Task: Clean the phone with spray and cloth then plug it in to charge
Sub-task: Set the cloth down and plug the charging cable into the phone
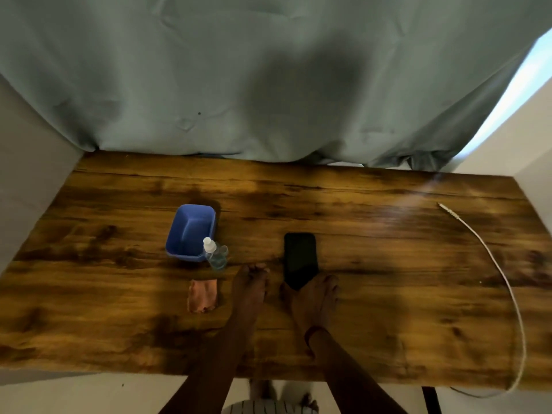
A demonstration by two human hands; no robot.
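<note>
A: Wooden table (pixel 388 294). Where are the hands?
B: Both lie flat, fingers straight. Right hand (pixel 313 300) touches the phone's (pixel 299 258) near end. Left hand (pixel 249 289) is just left of the phone, holding nothing.
A: Cloth (pixel 203 295)?
B: Farther left of the phone.
A: Beyond?
B: Bottle (pixel 215 256) left of the phone, touching a blue tub (pixel 191 231). Cable (pixel 504 282) well right.

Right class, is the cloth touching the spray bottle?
Apart. The head view shows a strip of bare table between the spray bottle and the cloth.
</note>
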